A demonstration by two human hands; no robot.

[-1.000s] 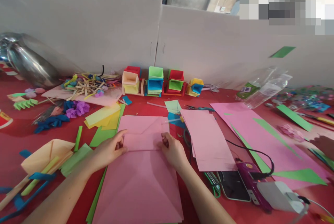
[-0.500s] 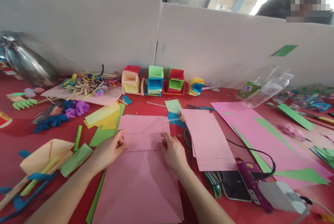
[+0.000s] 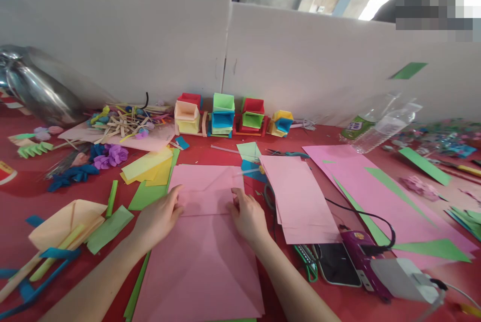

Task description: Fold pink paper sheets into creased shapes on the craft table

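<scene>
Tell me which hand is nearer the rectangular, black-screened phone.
Right. The right hand is to the left of the rectangular, black-screened phone and a little higher in the picture; the left hand is much farther left.

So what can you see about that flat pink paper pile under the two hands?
The pile of pink rectangular paper sheets lies flat on the red table, its edges slightly uneven. A straight line crosses it between the curled left hand and right hand; whether they touch it isn't clear. Green paper peeks out along its lower left edge.
</scene>
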